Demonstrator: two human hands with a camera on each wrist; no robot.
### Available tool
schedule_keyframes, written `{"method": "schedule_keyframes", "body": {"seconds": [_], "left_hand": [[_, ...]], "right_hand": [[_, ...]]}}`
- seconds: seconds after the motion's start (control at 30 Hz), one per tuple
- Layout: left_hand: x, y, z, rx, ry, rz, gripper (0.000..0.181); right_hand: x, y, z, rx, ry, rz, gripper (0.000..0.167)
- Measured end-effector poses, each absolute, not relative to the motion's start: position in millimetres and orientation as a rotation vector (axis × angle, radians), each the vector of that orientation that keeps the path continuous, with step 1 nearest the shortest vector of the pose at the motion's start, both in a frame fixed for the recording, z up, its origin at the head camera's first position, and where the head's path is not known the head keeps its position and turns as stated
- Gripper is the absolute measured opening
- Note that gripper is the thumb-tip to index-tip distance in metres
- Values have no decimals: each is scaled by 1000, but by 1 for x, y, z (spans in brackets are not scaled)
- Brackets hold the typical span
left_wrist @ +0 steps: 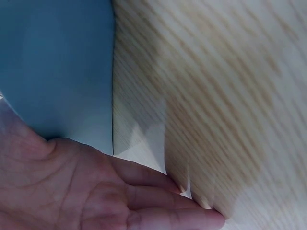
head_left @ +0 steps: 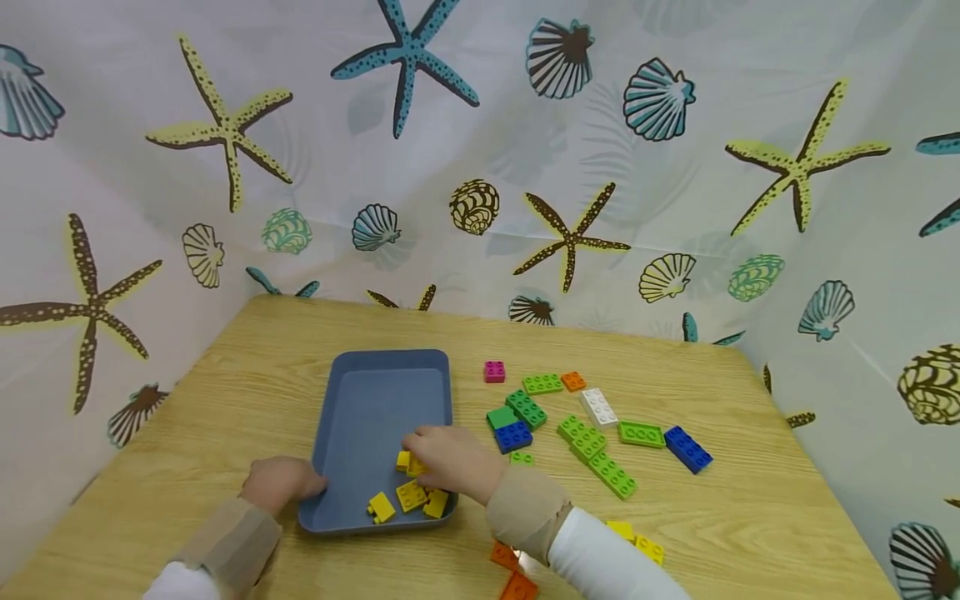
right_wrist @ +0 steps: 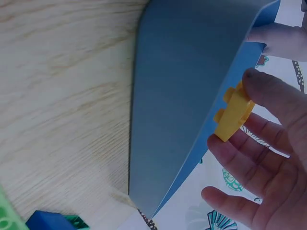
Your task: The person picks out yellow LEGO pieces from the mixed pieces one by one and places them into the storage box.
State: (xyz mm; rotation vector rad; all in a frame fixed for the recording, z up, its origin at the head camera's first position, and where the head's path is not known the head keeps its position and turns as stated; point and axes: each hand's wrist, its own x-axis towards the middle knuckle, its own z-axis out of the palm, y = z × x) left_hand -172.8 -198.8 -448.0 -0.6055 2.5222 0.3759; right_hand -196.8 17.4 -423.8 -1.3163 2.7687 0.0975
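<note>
my right hand [head_left: 456,460] pinches a yellow studded brick [right_wrist: 234,115] over the blue-gray tray [head_left: 367,408]; bumping loose yellow bricks [head_left: 411,496] could twist it free (only ends held). my left hand [head_left: 279,483] thumb-hooks the tray; slackening risks sliding.

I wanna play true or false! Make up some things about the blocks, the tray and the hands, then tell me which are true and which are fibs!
1. The right hand pinches a yellow block. True.

2. The left hand is up in the air, away from the tray. False: its thumb reaches over the tray's edge.

3. The white block is inside the tray. False: it lies on the table, to the right of the tray.

4. The pink block lies outside the tray. True.

5. Every yellow block is in the tray. False: some yellow bricks lie on the table near the right sleeve.
</note>
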Motion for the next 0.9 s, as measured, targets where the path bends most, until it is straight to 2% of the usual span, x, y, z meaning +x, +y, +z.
{"method": "schedule_keyframes", "body": {"seconds": [0.33, 0.9], "left_hand": [[-175, -196, -448, -523, 2532, 324, 57], [-167, -201, -452, -339, 2536, 274, 51]], "right_hand": [[-198, 1, -428, -1276, 2756, 119, 38], [-197, -36, -439, -1441, 2731, 283, 33]]}}
